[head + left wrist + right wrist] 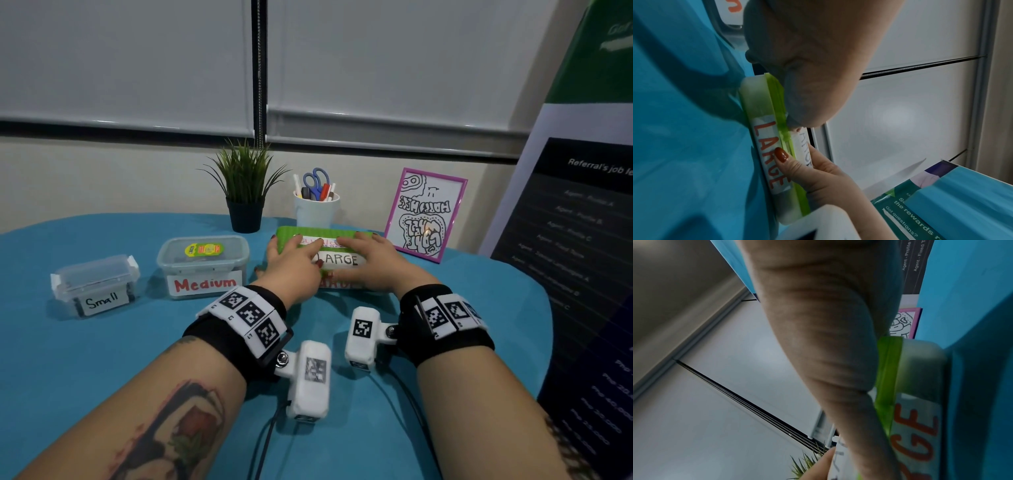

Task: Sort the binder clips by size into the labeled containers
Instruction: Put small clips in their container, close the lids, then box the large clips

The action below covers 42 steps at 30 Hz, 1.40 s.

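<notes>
Both left hand (291, 265) and right hand (371, 262) press flat on green-lidded LARGE container (346, 236).

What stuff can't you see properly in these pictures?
- Inside the LARGE box: the green lid and both hands hide it in every view.
- Clips in the Small box and Medium box: head view, too small and dark behind cloudy plastic.
- Left hand and right hand fingertips: head view, curled over the lid's far edge.

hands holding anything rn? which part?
Both hands, left hand and right hand, press flat on the green lid of the LARGE container; right thumb sits on its front label. No clip held.
</notes>
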### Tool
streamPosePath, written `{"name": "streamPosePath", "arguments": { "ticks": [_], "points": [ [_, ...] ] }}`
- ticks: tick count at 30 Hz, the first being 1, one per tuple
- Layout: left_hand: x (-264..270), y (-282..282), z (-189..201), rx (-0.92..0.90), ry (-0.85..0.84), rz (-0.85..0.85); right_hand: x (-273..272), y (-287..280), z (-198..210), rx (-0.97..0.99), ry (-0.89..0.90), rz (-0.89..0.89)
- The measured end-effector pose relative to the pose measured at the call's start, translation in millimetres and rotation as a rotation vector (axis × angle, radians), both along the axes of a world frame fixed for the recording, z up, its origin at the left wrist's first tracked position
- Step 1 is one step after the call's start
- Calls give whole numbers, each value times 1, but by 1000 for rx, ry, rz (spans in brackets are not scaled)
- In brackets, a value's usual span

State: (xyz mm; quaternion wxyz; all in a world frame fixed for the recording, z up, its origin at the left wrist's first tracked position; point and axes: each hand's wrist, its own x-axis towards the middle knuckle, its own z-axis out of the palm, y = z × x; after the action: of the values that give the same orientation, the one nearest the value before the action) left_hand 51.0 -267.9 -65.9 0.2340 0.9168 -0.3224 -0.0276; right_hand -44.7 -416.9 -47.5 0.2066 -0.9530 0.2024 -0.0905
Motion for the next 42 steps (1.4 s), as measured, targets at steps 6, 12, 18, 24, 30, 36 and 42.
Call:
{"name": "streamPosePath", "arguments": {
  "ticks": [6,12,18,24,30,36,42],
  "points": [
    [7,-3,-6,17,-31,10,-1,4,1,-27,3,-11],
    [0,0,-2,-38,5,14,0,6,2,10,-7,-28],
    [-2,2,0,-64,33,6,4,7,2,109,-64,-75],
    [-8,7,6,-40,67,-16,11,3,-4,125,-98,-106],
    [-17,10,15,74,73,-26,11,3,-5,141,-92,-87],
    [-28,35,25,116,90,-86,4,17,-1,45,-5,-139],
    [-58,91,42,37,82,-72,-8,67,4,-21,115,-166]
  ]
}}
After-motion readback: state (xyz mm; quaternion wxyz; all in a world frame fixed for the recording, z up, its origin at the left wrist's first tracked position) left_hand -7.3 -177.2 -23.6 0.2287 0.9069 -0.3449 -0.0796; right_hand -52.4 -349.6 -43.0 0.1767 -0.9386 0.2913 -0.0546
